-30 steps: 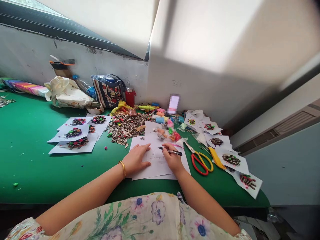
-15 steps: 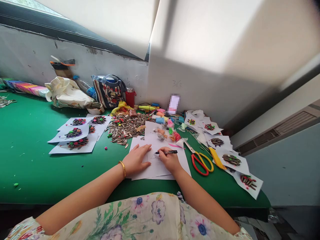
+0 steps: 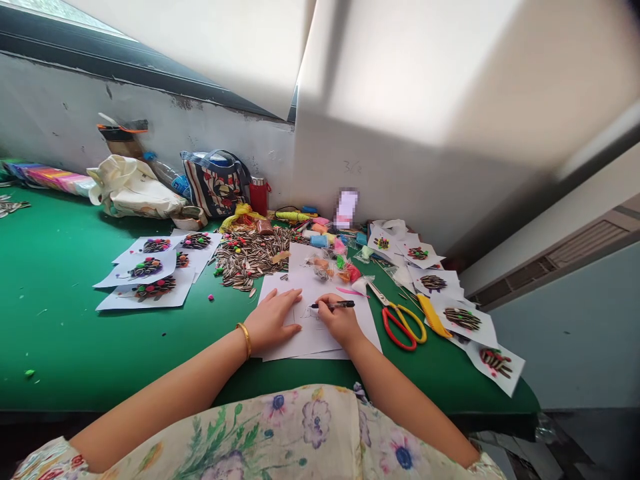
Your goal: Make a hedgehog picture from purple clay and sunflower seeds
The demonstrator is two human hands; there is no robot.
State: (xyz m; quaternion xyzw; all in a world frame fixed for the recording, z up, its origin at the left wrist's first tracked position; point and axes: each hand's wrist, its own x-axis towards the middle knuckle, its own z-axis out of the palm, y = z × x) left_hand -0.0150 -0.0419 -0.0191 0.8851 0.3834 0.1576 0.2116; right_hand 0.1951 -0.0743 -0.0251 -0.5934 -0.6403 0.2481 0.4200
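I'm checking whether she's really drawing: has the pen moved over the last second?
Yes. The pen in the right hand has slid left, away from the scissors, across the white paper.

A green table (image 3: 75,333) fills the near part of the scene and runs off to the left. Behind it stands a rough grey wall (image 3: 60,113), stained and chipped along its upper edge. Above that wall runs a dark window frame (image 3: 125,73), with a bright pale surface beyond it. A white pillar (image 3: 400,133) meets the table at the far middle, lit at the top and shaded lower down. To the right, past the table's edge, is a blue-grey wall (image 3: 575,333) with a slatted vent (image 3: 585,243) set higher up.
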